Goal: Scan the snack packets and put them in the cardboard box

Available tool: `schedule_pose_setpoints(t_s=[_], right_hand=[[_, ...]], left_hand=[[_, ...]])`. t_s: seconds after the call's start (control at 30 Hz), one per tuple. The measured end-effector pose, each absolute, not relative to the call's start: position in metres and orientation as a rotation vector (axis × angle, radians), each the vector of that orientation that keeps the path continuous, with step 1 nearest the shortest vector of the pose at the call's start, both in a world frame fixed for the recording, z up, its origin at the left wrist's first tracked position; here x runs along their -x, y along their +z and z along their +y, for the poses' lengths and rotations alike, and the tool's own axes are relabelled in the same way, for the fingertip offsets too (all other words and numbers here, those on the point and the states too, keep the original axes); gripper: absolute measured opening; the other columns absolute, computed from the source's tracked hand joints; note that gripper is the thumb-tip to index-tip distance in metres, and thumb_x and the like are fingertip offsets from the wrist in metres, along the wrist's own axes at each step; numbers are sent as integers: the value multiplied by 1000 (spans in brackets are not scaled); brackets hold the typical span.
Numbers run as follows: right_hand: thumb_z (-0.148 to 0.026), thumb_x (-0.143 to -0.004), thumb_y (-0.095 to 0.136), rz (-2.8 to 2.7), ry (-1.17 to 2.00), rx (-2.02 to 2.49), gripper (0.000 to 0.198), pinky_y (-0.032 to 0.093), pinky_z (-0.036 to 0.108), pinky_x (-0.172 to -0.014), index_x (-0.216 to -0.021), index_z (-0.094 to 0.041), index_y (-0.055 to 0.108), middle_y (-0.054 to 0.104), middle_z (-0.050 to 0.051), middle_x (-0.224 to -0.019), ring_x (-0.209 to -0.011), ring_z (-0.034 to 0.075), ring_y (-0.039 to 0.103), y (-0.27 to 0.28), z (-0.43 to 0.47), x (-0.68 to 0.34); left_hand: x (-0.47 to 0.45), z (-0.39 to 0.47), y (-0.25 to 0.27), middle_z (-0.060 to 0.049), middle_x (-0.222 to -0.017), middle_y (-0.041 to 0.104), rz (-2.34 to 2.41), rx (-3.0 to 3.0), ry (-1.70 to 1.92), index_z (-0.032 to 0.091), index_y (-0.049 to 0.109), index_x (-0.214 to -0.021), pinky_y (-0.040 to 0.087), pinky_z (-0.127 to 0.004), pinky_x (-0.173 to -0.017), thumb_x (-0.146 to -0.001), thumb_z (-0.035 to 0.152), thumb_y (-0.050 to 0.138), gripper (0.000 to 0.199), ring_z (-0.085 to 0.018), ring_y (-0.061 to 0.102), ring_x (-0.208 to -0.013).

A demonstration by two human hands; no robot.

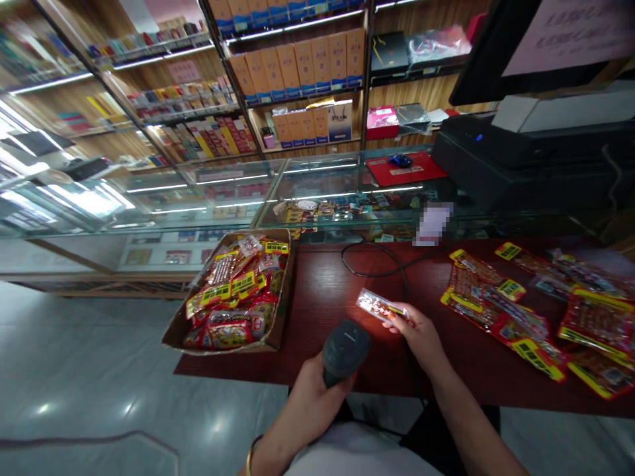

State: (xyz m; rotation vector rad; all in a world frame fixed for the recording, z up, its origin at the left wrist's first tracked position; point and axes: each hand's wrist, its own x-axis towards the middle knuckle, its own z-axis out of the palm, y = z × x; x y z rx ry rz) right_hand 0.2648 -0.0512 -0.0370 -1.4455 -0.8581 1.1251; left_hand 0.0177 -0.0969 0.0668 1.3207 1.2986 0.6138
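Observation:
My left hand [317,400] is wrapped round the handle of a dark barcode scanner [346,347], whose head tilts towards the packet on the right. In my right hand [417,334] a small, shiny snack packet [377,305] is pinched by one end, just above the dark red table [325,277]. Light falls on the packet and the fingers. Left of the scanner stands an open cardboard box [281,324] filled with red and yellow snack packets [231,287]. More snack packets [489,297] lie loosely piled on the table to the right of my right hand.
A black cable [370,272] loops across the table behind the packet. Beyond the table runs a glass display counter [238,192], with a blue mouse [399,160] on a red mat [426,169]. A black monitor [489,49] overhangs the right side. Stocked shelves line the wall.

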Motion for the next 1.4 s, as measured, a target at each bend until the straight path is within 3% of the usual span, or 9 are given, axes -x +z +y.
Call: schedule_pose_setpoints(t_s=[0.2, 0.4, 0.67, 0.9, 1.17, 1.4], right_hand=[[-60, -66, 86, -779, 1163, 1430, 56, 65, 38, -69, -103, -19, 75, 82, 10, -101, -76, 27, 80, -33, -47, -264], [-62, -65, 86, -772, 1152, 1415, 58, 66, 39, -70, -102, -19, 75, 82, 9, -99, -76, 27, 80, -35, -49, -266], [-61, -65, 87, -755, 1159, 1411, 57, 65, 38, -70, -102, -20, 74, 82, 9, -98, -75, 27, 80, -35, -49, -266], [-62, -69, 84, -835, 1114, 1390, 52, 63, 38, -71, -99, -19, 74, 80, 6, -82, -73, 28, 78, -36, -50, -267], [-61, -75, 77, -894, 1092, 1441, 47, 65, 42, -72, -103, -23, 74, 82, 9, -99, -78, 30, 80, -40, -50, -268], [-51, -84, 75, -1038, 1069, 1377, 36, 63, 39, -78, -104, -22, 74, 81, 8, -101, -81, 27, 79, -33, -58, -266]], left_hand=[[-4, -99, 70, 4, -61, 55, 1258, -1374, 601, 16, 68, -82, 47, -26, -69, -83, 20, 66, 5, -16, 54, -66], [2, -96, 81, 0, -80, 66, 1288, -1464, 565, 15, 71, -89, 47, -25, -73, -82, 15, 62, 12, -16, 55, -75], [-6, -89, 79, 2, -74, 65, 1308, -1478, 572, 16, 70, -86, 47, -24, -70, -82, 16, 62, 9, -15, 56, -70], [-26, -73, 63, -3, -86, 72, 1288, -1500, 597, 13, 74, -96, 48, -26, -73, -85, 22, 64, 17, -18, 61, -77], [-15, -84, 92, 7, -54, 55, 1324, -1424, 457, 17, 67, -89, 39, -23, -52, -88, 28, 63, 12, -12, 48, -49], [-15, -82, 99, 8, -52, 54, 1328, -1402, 386, 17, 66, -94, 38, -23, -51, -89, 32, 62, 16, -12, 49, -47]])
